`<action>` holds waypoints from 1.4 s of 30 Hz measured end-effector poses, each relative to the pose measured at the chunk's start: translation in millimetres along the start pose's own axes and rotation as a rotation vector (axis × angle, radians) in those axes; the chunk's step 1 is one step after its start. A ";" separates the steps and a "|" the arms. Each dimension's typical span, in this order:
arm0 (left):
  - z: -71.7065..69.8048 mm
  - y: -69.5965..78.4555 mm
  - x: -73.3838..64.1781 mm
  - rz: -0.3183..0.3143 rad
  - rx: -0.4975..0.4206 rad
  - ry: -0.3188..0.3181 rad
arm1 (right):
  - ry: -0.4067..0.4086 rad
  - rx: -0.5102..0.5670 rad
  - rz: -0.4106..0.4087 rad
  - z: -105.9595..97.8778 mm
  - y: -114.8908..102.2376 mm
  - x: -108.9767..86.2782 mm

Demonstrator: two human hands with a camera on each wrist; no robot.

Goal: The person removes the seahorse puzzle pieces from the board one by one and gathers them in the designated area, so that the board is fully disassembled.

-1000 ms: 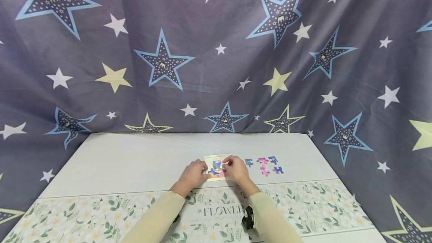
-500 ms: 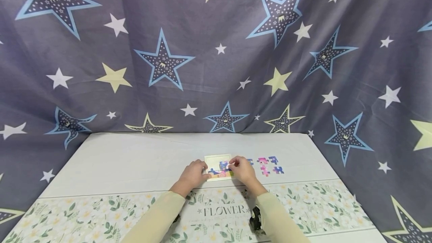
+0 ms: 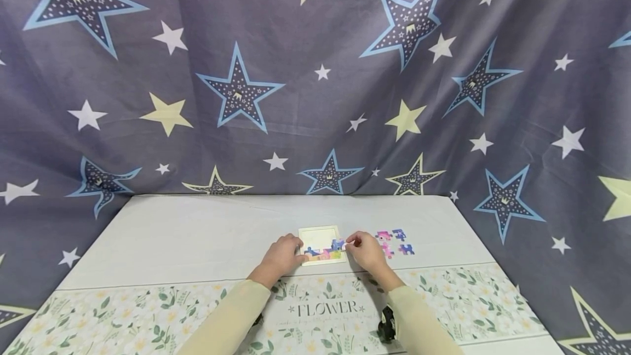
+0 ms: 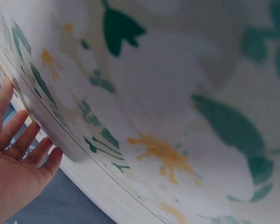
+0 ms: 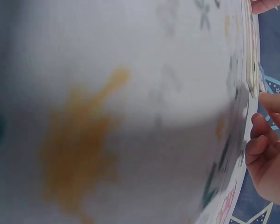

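A small cream puzzle tray (image 3: 319, 228) lies on the table, its lower part lined with joined, colourful jigsaw pieces (image 3: 322, 255). My left hand (image 3: 285, 252) rests at the tray's left edge; in the left wrist view its fingers (image 4: 27, 140) reach out fairly straight against the side. At the tray's right side my right hand (image 3: 366, 250) pinches a blue jigsaw piece (image 3: 337, 244) between thumb and forefinger, just above the row. Whether that piece touches the row is too small to tell. In the right wrist view, the other fingers of the right hand (image 5: 269, 158) are curled.
Right of the right hand lie loose jigsaw pieces: pink ones (image 3: 384, 235) and blue ones (image 3: 406, 248). A floral printed band with lettering (image 3: 327, 307) crosses the white table (image 3: 207, 234). Behind hangs a dark star-patterned curtain (image 3: 296, 70).
My right hand has slid rightward with the blue jigsaw piece, from mid-tray to its right side, and now covers a loose piece seen there earlier. The left hand has stayed put.
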State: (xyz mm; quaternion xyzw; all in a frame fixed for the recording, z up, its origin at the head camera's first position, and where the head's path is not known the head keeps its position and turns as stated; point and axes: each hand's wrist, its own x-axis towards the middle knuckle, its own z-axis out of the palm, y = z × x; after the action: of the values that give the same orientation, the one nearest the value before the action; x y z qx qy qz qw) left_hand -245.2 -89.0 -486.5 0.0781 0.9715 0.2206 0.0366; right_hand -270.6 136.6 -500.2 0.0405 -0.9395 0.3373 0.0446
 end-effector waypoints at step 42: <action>0.4 -2.8 -1.3 0.039 0.031 0.012 | -0.046 0.025 0.021 -46.2 52.9 -26.1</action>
State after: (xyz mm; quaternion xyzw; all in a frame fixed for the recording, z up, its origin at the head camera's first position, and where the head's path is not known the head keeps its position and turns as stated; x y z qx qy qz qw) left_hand -244.2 -91.6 -488.0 0.0962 0.9733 0.2069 0.0251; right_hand -247.6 207.9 -501.0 0.0388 -0.9363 0.3485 0.0191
